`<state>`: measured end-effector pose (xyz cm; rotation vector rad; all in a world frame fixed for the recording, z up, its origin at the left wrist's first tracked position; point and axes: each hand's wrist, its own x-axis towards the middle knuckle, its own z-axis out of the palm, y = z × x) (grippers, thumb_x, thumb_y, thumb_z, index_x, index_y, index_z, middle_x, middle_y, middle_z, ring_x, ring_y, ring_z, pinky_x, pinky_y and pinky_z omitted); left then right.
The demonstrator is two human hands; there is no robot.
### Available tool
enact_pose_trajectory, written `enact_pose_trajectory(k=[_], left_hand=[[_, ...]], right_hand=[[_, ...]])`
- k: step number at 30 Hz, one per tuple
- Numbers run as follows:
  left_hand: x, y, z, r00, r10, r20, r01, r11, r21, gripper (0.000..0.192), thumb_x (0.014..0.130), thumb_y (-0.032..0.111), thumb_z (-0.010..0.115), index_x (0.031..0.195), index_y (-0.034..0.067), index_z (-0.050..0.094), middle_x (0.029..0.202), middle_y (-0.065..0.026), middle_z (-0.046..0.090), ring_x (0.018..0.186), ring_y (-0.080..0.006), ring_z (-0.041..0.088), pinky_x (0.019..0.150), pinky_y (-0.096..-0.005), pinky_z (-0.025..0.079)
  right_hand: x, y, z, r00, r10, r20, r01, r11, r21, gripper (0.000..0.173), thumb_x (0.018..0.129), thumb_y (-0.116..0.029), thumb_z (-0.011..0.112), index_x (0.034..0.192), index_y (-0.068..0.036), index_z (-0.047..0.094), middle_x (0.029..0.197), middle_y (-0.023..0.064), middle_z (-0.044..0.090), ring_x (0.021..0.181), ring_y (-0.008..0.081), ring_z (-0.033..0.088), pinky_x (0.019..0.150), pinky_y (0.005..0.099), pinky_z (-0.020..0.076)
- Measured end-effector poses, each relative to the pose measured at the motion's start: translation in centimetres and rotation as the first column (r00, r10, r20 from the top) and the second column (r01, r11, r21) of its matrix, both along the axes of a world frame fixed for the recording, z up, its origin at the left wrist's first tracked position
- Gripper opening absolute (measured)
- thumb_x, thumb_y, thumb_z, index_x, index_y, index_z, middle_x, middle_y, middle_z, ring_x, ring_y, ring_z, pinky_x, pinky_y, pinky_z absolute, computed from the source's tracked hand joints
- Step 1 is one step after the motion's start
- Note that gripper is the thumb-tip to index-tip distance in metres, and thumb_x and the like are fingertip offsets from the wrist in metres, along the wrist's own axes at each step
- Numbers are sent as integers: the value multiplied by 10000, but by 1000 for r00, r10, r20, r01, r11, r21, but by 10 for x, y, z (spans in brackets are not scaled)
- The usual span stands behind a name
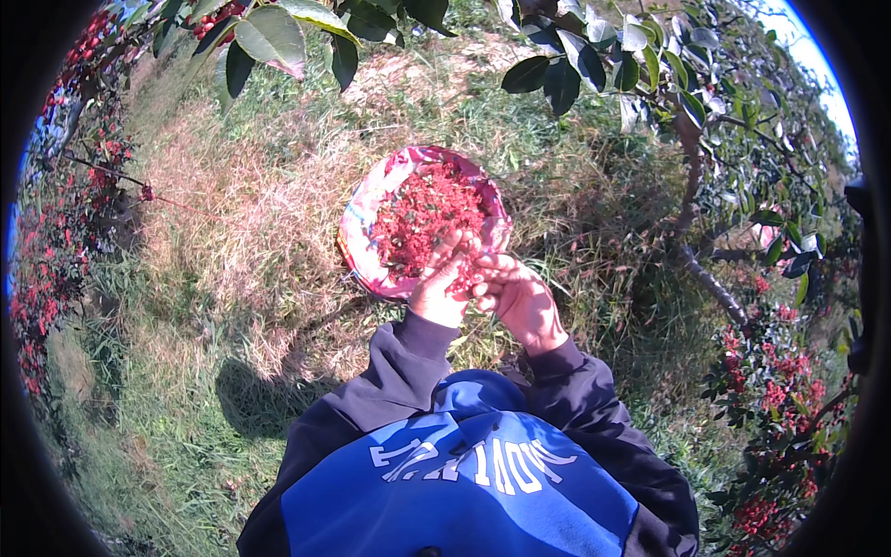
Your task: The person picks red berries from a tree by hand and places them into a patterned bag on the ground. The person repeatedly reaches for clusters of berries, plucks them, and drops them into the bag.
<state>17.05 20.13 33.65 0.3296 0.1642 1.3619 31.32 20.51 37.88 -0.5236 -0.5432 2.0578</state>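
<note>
A bunch of red berries [462, 277] is held in my left hand [440, 291], over the near rim of a round container. My right hand [522, 299] has its fingers bent, the tips gripping the bunch from the right; bright sun washes out the exact contact. Beneath and beyond both hands, the container's pink plastic lining [362, 240] is folded over the rim. Inside lies a heap of picked red berry clusters [428, 212] with a few green bits among them.
Dry and green grass [230, 230] covers the ground. Leafy branches [564, 66] hang at the top. On the right stands a shrub trunk [713, 285] with red berry clusters [779, 390] below; more berry-laden bushes [52, 271] line the left.
</note>
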Motion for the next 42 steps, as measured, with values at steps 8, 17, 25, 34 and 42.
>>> enact_pose_trajectory(k=[8,17,25,34,42], left_hand=[[5,9,2,957,282,-73,-288,955,-79,220,820,-10,477,1019,67,528,1045,-85,556,988,-199,524,847,-312,435],[-2,7,7,995,25,95,-18,997,-76,252,882,154,415,1131,114,433,1233,-101,437,1004,-231,521,561,-322,471],[5,8,13,981,152,-121,-155,988,-16,348,866,100,417,1203,20,377,1234,-138,424,1150,-275,406,903,-367,388],[6,8,16,997,11,-76,-16,997,-74,479,795,52,491,1244,7,328,1221,-162,423,1067,-244,460,887,-332,390],[8,8,22,976,33,-214,-82,972,-221,255,829,53,474,1083,53,459,919,-53,560,733,-124,547,541,-229,439]], right_hand=[[3,-4,-8,988,-7,156,11,1000,-22,234,840,-153,489,1023,-7,501,829,49,559,687,119,541,558,221,442],[-15,-3,6,970,-68,233,70,998,2,202,815,-85,532,997,-4,506,795,63,587,586,112,533,492,212,420],[-24,2,12,884,-146,445,41,971,237,256,762,-78,604,991,1,521,756,51,602,511,59,470,444,167,348],[-23,8,0,864,-241,441,164,965,206,160,786,-98,585,916,-10,553,677,6,568,462,36,413,419,165,303],[-19,9,-11,863,-245,442,114,946,304,154,822,-118,538,912,6,538,764,56,598,550,89,547,451,202,450]])
